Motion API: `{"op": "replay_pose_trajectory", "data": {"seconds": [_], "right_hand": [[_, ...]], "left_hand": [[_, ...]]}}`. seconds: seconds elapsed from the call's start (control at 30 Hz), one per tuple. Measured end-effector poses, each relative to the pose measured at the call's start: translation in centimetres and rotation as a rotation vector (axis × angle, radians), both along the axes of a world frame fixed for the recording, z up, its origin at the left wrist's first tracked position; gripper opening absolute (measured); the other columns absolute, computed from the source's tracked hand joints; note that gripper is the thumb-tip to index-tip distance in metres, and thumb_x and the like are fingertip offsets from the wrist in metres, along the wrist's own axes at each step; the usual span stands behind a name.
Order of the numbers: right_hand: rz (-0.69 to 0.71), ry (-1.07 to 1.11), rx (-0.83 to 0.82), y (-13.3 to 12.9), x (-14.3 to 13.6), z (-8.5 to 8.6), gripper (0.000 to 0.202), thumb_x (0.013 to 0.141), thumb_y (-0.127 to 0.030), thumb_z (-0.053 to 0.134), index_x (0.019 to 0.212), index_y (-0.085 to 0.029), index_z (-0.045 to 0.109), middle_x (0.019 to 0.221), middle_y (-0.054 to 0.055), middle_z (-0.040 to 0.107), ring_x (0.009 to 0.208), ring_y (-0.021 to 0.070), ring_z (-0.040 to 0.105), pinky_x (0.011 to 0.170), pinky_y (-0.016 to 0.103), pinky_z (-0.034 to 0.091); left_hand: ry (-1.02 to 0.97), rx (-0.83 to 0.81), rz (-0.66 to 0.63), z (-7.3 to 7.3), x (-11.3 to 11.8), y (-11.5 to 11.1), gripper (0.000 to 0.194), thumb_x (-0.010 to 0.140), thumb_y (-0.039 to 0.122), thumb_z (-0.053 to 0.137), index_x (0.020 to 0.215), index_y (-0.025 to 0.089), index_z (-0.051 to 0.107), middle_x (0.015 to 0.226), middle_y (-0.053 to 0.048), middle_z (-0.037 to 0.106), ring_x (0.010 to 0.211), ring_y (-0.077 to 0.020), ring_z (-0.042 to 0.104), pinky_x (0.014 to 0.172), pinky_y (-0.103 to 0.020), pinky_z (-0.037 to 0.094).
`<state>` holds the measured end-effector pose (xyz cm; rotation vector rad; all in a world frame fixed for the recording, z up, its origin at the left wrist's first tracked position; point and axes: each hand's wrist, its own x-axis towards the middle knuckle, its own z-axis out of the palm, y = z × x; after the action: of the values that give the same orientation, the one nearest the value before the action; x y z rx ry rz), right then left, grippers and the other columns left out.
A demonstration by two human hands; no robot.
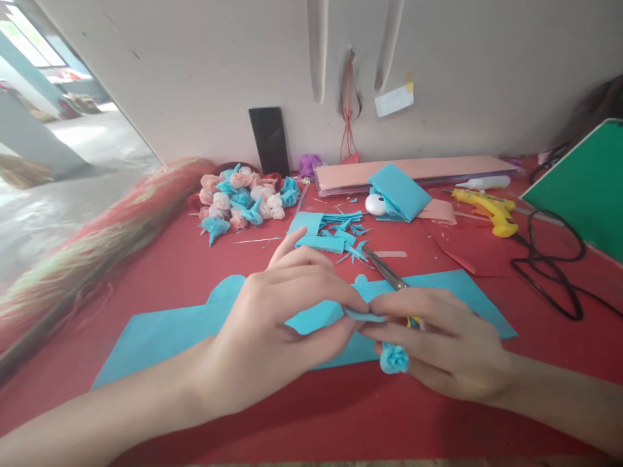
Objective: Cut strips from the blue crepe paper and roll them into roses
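We see the left hand (pixel 287 311) and the right hand (pixel 440 340) meeting above a red counter (pixel 233 431), each pinching one end of a small blue paper strip (pixel 366 316) between thumb and fingers. A rolled blue paper flower (pixel 394 358) hangs below the fingers of the right hand, which grasps it. Beneath both hands we observe a large blue sheet (pixel 165 337) lying across the counter. Scissors (pixel 389 272), partly hidden by the right hand, point away from us toward a cluster of cut blue scraps (pixel 345 227). Behind and to the left of these scraps lies a heap of pink, white and blue paper flowers (pixel 243 194); a black phone (pixel 270 140) leans upright against the wall (pixel 195 78) just behind the heap. To the right we note a folded blue paper packet (pixel 400 192) beside a white rounded object (pixel 375 204), and, farther right, a yellow glue gun (pixel 489 209) with a black cord (pixel 555 275) coiled near a green board (pixel 584 188).
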<state>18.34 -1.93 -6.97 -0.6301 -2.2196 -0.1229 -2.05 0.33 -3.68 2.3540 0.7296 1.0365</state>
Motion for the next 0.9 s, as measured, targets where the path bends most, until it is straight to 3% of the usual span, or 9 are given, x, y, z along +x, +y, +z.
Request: {"op": "replay_pose_trajectory", "data": {"seconds": [0.17, 0.3, 0.4, 0.5, 0.7, 0.9], "right_hand": [[-0.01, 0.007, -0.004, -0.3, 0.1, -0.2, 0.03, 0.099, -0.019, 0.035, 0.095, -0.019, 0.065, 0.083, 0.004, 0.072, 0.068, 0.0102, 0.066, 0.059, 0.022, 0.053], [-0.041, 0.097, -0.069, -0.4, 0.1, -0.8, 0.03, 0.1, -0.023, 0.035, 0.094, -0.02, 0.064, 0.088, 0.004, 0.073, 0.076, 0.0102, 0.066, 0.062, 0.022, 0.052], [-0.028, 0.049, -0.03, -0.4, -0.1, -0.3, 0.031, 0.1, -0.021, 0.036, 0.087, -0.018, 0.063, 0.075, 0.002, 0.072, 0.062, 0.0081, 0.063, 0.056, 0.02, 0.049], [-0.042, 0.012, -0.011, -0.2, -0.4, 0.3, 0.036, 0.101, -0.021, 0.032, 0.076, -0.02, 0.059, 0.06, -0.002, 0.067, 0.046, 0.0083, 0.054, 0.049, 0.023, 0.044], [-0.075, 0.0, 0.015, 0.0, -0.4, -0.2, 0.033, 0.099, -0.017, 0.036, 0.074, -0.019, 0.057, 0.053, -0.003, 0.062, 0.043, 0.0093, 0.049, 0.047, 0.026, 0.04], [-0.05, 0.011, 0.054, 0.1, -0.6, -0.7, 0.019, 0.095, -0.011, 0.044, 0.084, -0.016, 0.059, 0.056, -0.002, 0.063, 0.048, 0.009, 0.052, 0.047, 0.024, 0.038]], "left_hand": [[-0.134, -0.225, -0.071, -0.6, 0.0, 0.0, 0.013, 0.08, 0.012, 0.068, 0.088, 0.021, 0.071, 0.077, 0.003, 0.067, 0.076, -0.0123, 0.059, 0.081, -0.03, 0.05], [-0.198, -0.346, -0.087, -1.0, 0.2, -0.1, 0.028, 0.081, 0.004, 0.062, 0.093, 0.026, 0.075, 0.078, 0.003, 0.063, 0.079, -0.0105, 0.058, 0.077, -0.023, 0.051], [-0.229, -0.41, -0.082, -1.1, 0.4, -0.2, 0.034, 0.08, 0.004, 0.062, 0.096, 0.031, 0.074, 0.079, 0.003, 0.059, 0.077, -0.009, 0.056, 0.074, -0.019, 0.052], [-0.229, -0.437, -0.049, -1.1, 0.5, -0.5, 0.032, 0.081, 0.008, 0.064, 0.096, 0.034, 0.074, 0.08, 0.003, 0.056, 0.076, -0.0082, 0.055, 0.073, -0.016, 0.052], [-0.201, -0.451, -0.022, -1.3, 0.5, -1.1, 0.03, 0.086, 0.015, 0.062, 0.097, 0.041, 0.073, 0.093, 0.004, 0.063, 0.092, -0.0118, 0.056, 0.086, -0.023, 0.05], [-0.24, -0.547, 0.035, -1.3, 0.8, -1.5, 0.019, 0.086, 0.02, 0.062, 0.089, 0.032, 0.077, 0.096, 0.002, 0.064, 0.092, -0.0131, 0.057, 0.085, -0.023, 0.049]]}}
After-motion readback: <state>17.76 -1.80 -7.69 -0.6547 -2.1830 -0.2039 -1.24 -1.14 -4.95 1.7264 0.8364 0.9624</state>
